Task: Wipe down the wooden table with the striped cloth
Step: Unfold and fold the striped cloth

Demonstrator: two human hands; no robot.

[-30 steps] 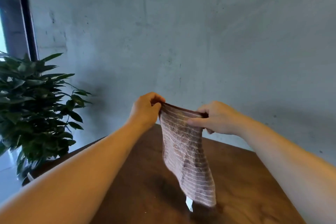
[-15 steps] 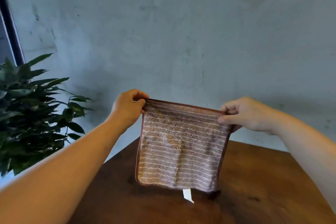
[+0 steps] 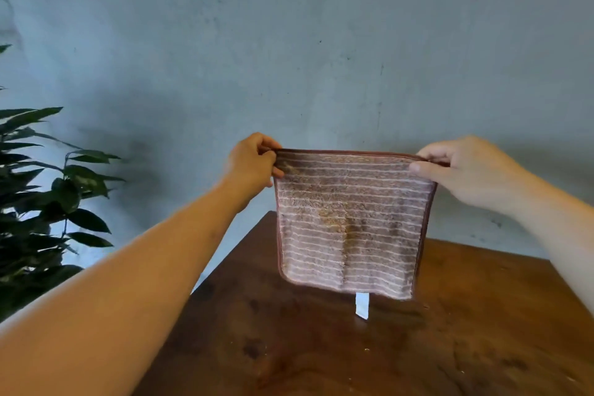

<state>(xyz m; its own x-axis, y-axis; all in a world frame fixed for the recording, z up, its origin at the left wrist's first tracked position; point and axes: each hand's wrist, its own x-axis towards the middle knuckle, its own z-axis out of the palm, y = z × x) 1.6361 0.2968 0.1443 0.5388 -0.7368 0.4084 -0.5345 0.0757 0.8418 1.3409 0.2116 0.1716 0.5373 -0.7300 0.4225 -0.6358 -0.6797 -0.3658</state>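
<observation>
The striped cloth (image 3: 352, 222), brownish pink with thin white lines and a dark red hem, hangs spread flat in the air above the wooden table (image 3: 321, 347). My left hand (image 3: 252, 167) pinches its upper left corner and my right hand (image 3: 463, 167) pinches its upper right corner. A small white label (image 3: 362, 306) dangles from the cloth's bottom edge, just over the tabletop. A yellowish stain marks the middle of the cloth. The table is dark brown with darker spots.
A grey concrete wall (image 3: 321, 42) rises right behind the table's far edge. A leafy green plant (image 3: 41, 202) stands to the left of the table, beside its left edge.
My hands have pulled apart, stretching the cloth from a narrow hanging fold into a flat open square. The view has shifted right, so less of the plant shows.
</observation>
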